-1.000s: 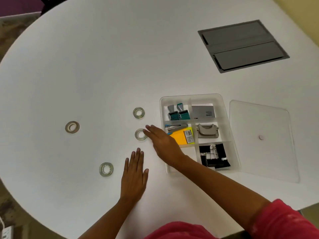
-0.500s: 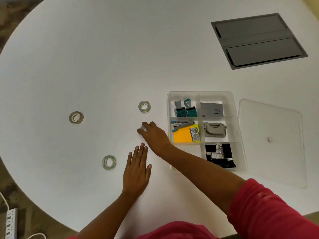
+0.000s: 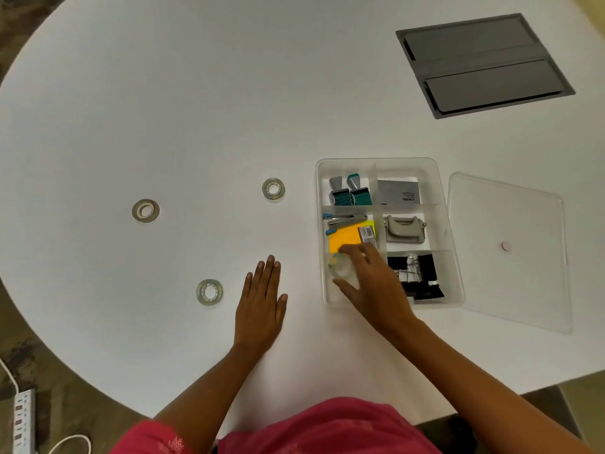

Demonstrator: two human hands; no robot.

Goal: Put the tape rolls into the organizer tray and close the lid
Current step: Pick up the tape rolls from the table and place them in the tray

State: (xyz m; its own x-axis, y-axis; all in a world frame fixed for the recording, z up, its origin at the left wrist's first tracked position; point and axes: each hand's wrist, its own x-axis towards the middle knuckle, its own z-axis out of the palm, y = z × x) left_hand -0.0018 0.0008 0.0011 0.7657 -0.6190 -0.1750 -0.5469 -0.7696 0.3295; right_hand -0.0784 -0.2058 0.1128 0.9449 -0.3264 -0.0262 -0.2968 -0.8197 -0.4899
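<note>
My right hand (image 3: 373,283) is over the near-left compartment of the clear organizer tray (image 3: 440,198), fingers shut on a clear tape roll (image 3: 340,267), blurred by motion. My left hand (image 3: 262,309) lies flat and open on the white table. Three tape rolls lie on the table: a clear one (image 3: 273,189) left of the tray, a clear one (image 3: 210,291) just left of my left hand, and a tan one (image 3: 145,210) farther left. The clear lid (image 3: 510,253) lies flat to the right of the tray.
The tray's other compartments hold stamps (image 3: 350,193), a stapler, yellow sticky notes (image 3: 347,239), a hole punch (image 3: 405,229), a card and black binder clips (image 3: 415,276). A grey cable hatch (image 3: 484,63) is set in the table at the back right. A power strip (image 3: 23,421) lies on the floor.
My right hand took a clear tape roll from the table left of the tray and carried it right, into the tray's near-left compartment. The left hand stayed flat.
</note>
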